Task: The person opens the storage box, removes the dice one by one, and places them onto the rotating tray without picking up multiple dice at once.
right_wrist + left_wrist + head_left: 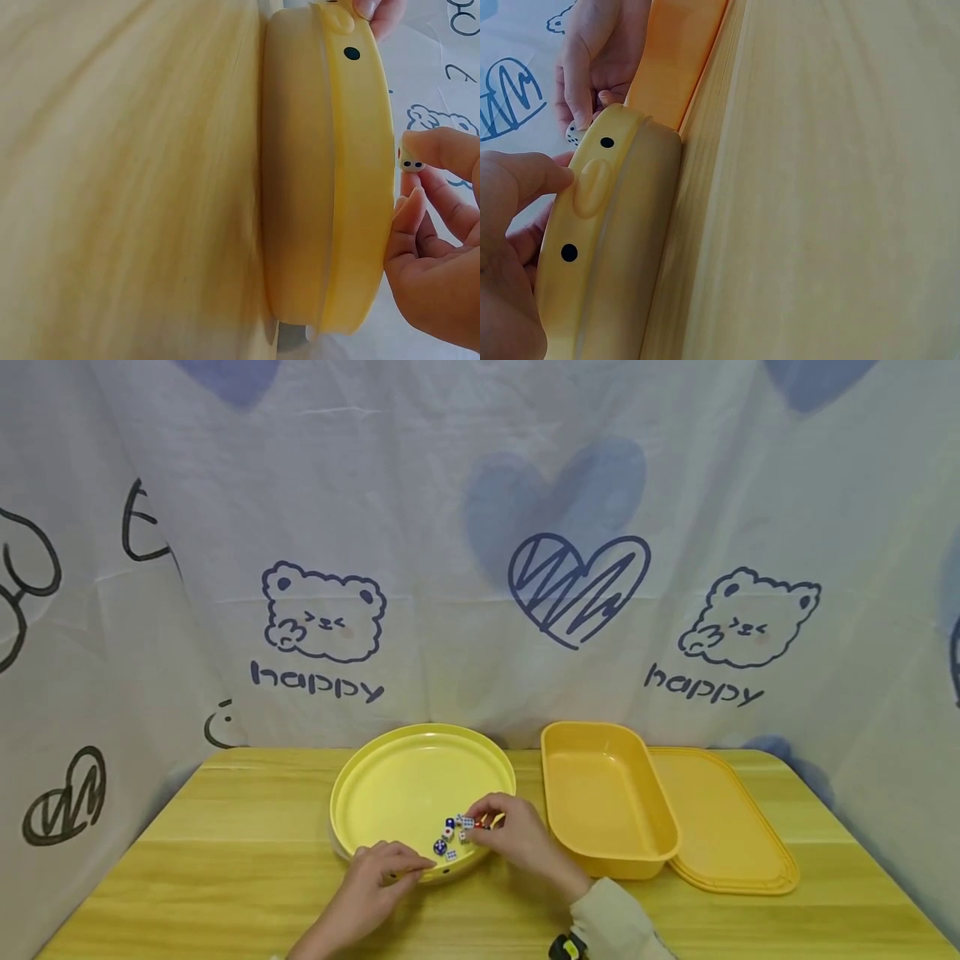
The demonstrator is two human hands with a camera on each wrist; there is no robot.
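Observation:
A round yellow tray (405,777) with a raised rim stands on the table. Its outer wall carries black eye dots and a raised beak (592,187). My left hand (375,885) pinches its near rim beside the beak, thumb outside and fingers inside. Over the tray's right side, my right hand (517,835) holds a white die (411,161) between thumb and fingertip. Several small dice, white and blue, lie near the front rim inside the tray, among them a blue die (440,847) and a white die (451,856). Red bits show beside the right fingers.
To the right stands a deep orange-yellow rectangular box (600,802), open at the top. Its matching flat lid (727,827) lies beside it, partly hidden by the box. A printed cloth (450,677) hangs behind the wood-grain table (202,860).

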